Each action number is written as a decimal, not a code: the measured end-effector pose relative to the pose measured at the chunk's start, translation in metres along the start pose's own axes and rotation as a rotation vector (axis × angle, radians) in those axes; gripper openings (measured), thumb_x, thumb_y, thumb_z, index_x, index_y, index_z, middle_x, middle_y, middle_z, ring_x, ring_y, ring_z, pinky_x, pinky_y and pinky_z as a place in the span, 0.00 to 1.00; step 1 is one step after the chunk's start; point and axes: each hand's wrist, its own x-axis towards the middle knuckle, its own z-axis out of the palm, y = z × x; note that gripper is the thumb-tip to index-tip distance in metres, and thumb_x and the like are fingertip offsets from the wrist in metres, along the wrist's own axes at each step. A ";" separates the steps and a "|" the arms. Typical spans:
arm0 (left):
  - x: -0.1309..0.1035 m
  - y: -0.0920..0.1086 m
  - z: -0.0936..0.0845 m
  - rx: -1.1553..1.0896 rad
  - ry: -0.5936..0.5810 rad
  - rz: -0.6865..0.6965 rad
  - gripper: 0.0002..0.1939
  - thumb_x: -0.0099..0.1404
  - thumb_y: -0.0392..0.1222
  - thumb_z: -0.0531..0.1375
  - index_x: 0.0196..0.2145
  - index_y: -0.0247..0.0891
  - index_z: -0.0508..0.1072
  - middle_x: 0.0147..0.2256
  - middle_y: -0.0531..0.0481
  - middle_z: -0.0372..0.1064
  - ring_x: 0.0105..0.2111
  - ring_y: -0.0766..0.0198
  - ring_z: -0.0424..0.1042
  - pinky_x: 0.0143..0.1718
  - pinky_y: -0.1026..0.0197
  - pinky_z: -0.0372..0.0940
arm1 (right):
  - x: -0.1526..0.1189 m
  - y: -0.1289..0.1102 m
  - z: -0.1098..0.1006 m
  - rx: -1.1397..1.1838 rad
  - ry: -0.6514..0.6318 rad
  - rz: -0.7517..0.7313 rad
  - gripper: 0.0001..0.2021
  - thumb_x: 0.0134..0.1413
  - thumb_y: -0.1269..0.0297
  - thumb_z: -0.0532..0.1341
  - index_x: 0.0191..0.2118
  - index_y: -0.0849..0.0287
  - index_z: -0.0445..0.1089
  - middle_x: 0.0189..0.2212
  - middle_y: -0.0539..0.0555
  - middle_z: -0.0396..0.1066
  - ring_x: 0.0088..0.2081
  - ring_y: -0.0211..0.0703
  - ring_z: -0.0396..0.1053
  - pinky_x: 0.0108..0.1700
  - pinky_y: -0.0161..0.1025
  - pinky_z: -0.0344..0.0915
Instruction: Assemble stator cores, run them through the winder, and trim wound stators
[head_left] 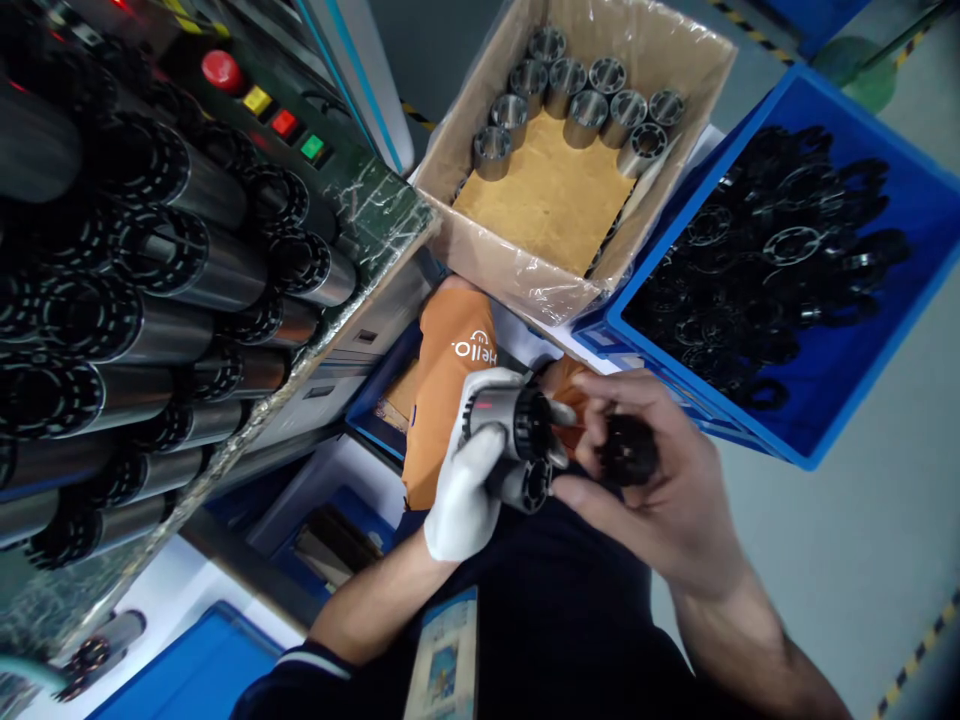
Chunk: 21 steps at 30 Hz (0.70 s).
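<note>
My left hand [463,492], in a white glove, is closed around two metal cylinders. The upper metal cylinder [496,414] has a red mark on its side and a toothed black ring [532,424] at its right end. Just below it sits the lower metal cylinder [513,482], its slotted end facing right. Bare and a little to the right, my right hand [679,490] grips a black plastic ring [630,450] between thumb and fingers, apart from the cylinders. That ring is dark and slightly blurred.
A plastic-lined cardboard box [517,275] ahead holds several metal cylinders on a brown sheet. On the right, a blue crate [810,445] contains many black rings. Ringed cylinders [172,330] crowd the green bench at left, near a red button [222,70]. Orange cloth [446,400] lies behind my left hand.
</note>
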 end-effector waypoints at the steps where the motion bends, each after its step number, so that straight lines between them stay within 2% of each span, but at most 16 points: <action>1: 0.004 0.002 0.004 -0.085 -0.001 -0.025 0.29 0.71 0.64 0.72 0.60 0.49 0.71 0.46 0.47 0.82 0.43 0.49 0.85 0.40 0.50 0.81 | -0.001 0.000 -0.006 0.018 -0.021 0.011 0.25 0.67 0.66 0.78 0.66 0.47 0.79 0.51 0.53 0.75 0.42 0.43 0.78 0.39 0.39 0.80; 3: 0.010 0.007 0.010 -0.225 -0.027 -0.050 0.30 0.66 0.59 0.77 0.56 0.50 0.68 0.39 0.53 0.79 0.33 0.58 0.81 0.28 0.60 0.73 | -0.005 0.002 -0.014 0.075 -0.060 -0.018 0.10 0.73 0.70 0.72 0.55 0.52 0.79 0.48 0.55 0.79 0.43 0.46 0.81 0.40 0.40 0.80; 4: 0.012 0.009 0.012 -0.259 -0.035 -0.048 0.30 0.64 0.57 0.78 0.53 0.49 0.67 0.36 0.56 0.77 0.29 0.61 0.78 0.24 0.64 0.69 | -0.008 0.003 -0.015 0.132 -0.079 -0.020 0.02 0.76 0.65 0.70 0.49 0.54 0.78 0.46 0.56 0.80 0.40 0.45 0.81 0.37 0.40 0.79; 6: 0.013 0.013 0.016 -0.276 -0.019 -0.045 0.27 0.66 0.54 0.77 0.50 0.48 0.66 0.33 0.58 0.73 0.27 0.64 0.76 0.23 0.66 0.64 | -0.013 0.006 -0.012 0.251 -0.079 0.042 0.20 0.81 0.45 0.65 0.40 0.55 0.71 0.40 0.55 0.79 0.30 0.44 0.77 0.30 0.42 0.74; 7: 0.013 0.015 0.017 -0.266 -0.001 -0.046 0.26 0.67 0.54 0.76 0.51 0.47 0.67 0.32 0.58 0.73 0.28 0.63 0.78 0.24 0.65 0.66 | -0.015 0.007 -0.008 0.272 -0.043 0.073 0.26 0.80 0.35 0.60 0.39 0.54 0.69 0.39 0.55 0.78 0.30 0.46 0.76 0.31 0.44 0.74; 8: 0.011 0.016 0.018 -0.248 0.017 -0.044 0.26 0.67 0.56 0.75 0.52 0.47 0.68 0.33 0.56 0.75 0.30 0.60 0.80 0.26 0.63 0.69 | -0.017 0.007 -0.004 0.257 0.008 0.077 0.29 0.80 0.31 0.56 0.39 0.53 0.68 0.39 0.56 0.77 0.34 0.49 0.77 0.35 0.47 0.76; 9: 0.009 0.018 0.019 -0.224 0.027 -0.041 0.26 0.68 0.58 0.75 0.54 0.47 0.70 0.35 0.54 0.78 0.34 0.56 0.83 0.29 0.60 0.74 | -0.018 0.008 0.000 0.214 0.059 0.054 0.27 0.81 0.33 0.55 0.41 0.53 0.70 0.40 0.56 0.76 0.39 0.52 0.77 0.42 0.50 0.78; 11: 0.006 0.021 0.022 -0.179 0.040 -0.059 0.30 0.71 0.71 0.70 0.55 0.44 0.75 0.41 0.46 0.83 0.43 0.46 0.87 0.38 0.50 0.81 | -0.019 0.008 0.007 0.106 0.127 -0.053 0.14 0.83 0.49 0.58 0.47 0.53 0.73 0.48 0.58 0.77 0.51 0.55 0.77 0.56 0.55 0.78; 12: 0.004 0.023 0.024 -0.163 0.055 -0.071 0.35 0.73 0.78 0.64 0.55 0.43 0.77 0.45 0.42 0.85 0.48 0.42 0.87 0.43 0.45 0.83 | -0.019 0.008 0.009 0.057 0.135 -0.114 0.08 0.81 0.57 0.60 0.51 0.53 0.75 0.53 0.59 0.77 0.56 0.56 0.76 0.60 0.56 0.77; 14: 0.002 0.029 0.029 -0.133 0.127 -0.079 0.43 0.75 0.85 0.52 0.53 0.42 0.81 0.51 0.38 0.86 0.57 0.35 0.85 0.51 0.39 0.84 | -0.019 0.007 0.013 -0.006 0.123 -0.199 0.06 0.75 0.64 0.68 0.53 0.53 0.78 0.61 0.59 0.77 0.61 0.57 0.77 0.64 0.57 0.77; 16: 0.002 0.034 0.035 -0.110 0.218 -0.049 0.42 0.77 0.83 0.49 0.51 0.44 0.84 0.52 0.40 0.87 0.60 0.35 0.83 0.55 0.37 0.84 | -0.019 0.006 0.015 -0.046 0.104 -0.259 0.10 0.67 0.67 0.76 0.51 0.53 0.81 0.64 0.57 0.78 0.61 0.57 0.80 0.62 0.54 0.80; 18: 0.002 0.038 0.039 -0.096 0.261 -0.011 0.35 0.80 0.76 0.53 0.50 0.46 0.85 0.51 0.45 0.88 0.60 0.37 0.84 0.57 0.38 0.83 | -0.019 0.007 0.017 -0.081 0.085 -0.303 0.13 0.61 0.68 0.81 0.48 0.53 0.83 0.63 0.57 0.82 0.58 0.57 0.83 0.58 0.53 0.82; 21: 0.003 0.038 0.041 -0.105 0.251 0.051 0.28 0.81 0.72 0.58 0.48 0.48 0.86 0.50 0.49 0.88 0.59 0.39 0.84 0.60 0.38 0.82 | -0.017 0.008 0.017 -0.093 0.070 -0.312 0.22 0.58 0.68 0.82 0.57 0.52 0.84 0.59 0.58 0.85 0.55 0.59 0.84 0.56 0.56 0.83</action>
